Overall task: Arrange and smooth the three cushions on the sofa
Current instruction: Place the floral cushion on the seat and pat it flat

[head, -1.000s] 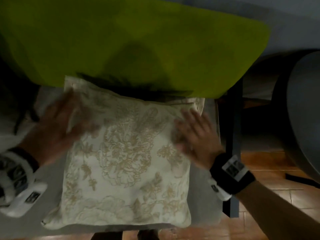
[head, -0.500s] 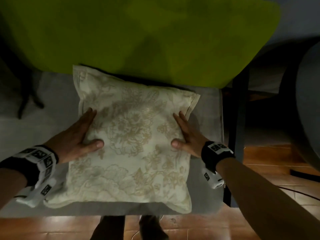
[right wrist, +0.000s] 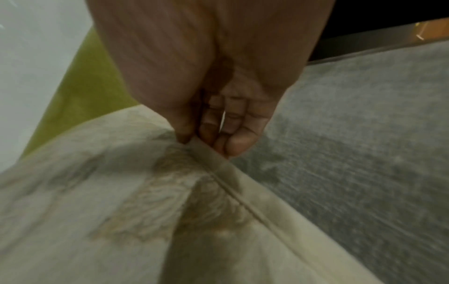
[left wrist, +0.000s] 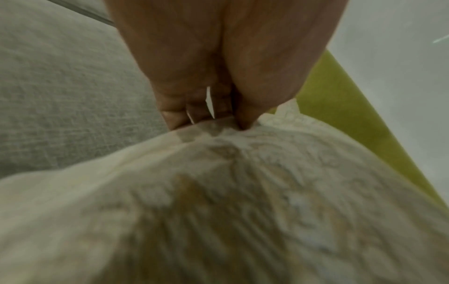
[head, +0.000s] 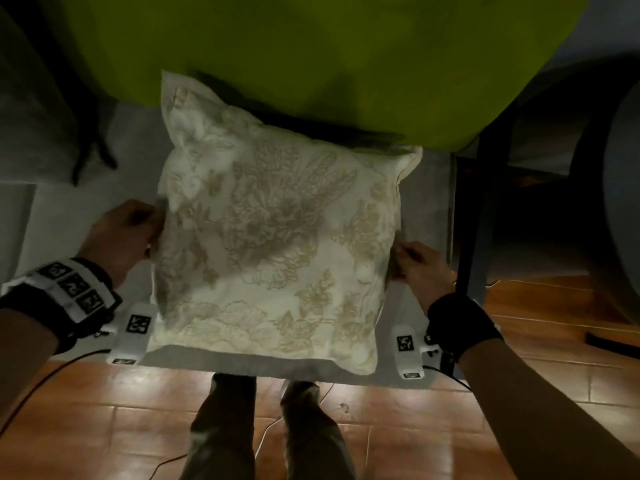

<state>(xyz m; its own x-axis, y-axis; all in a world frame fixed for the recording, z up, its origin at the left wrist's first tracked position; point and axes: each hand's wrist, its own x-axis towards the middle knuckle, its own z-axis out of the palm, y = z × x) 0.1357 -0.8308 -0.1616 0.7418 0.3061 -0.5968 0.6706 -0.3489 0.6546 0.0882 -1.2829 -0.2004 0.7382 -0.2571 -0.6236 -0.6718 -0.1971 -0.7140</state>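
A cream cushion with a tan floral print lies on the grey sofa seat, its far edge against a large green cushion that stands behind it. My left hand pinches the cream cushion's left edge flap between thumb and curled fingers. My right hand pinches the right edge flap the same way. The cushion bulges slightly between the two hands. No third cushion shows.
A dark metal frame post stands just right of the seat. A dark rounded chair fills the far right. Terracotta floor tiles lie below, with my legs at the seat's front edge and a thin cable at left.
Both hands left the top of the cream cushion, where they lay flat, and moved outward to its side edges, which they now pinch. The cushion looks fuller and slightly raised.
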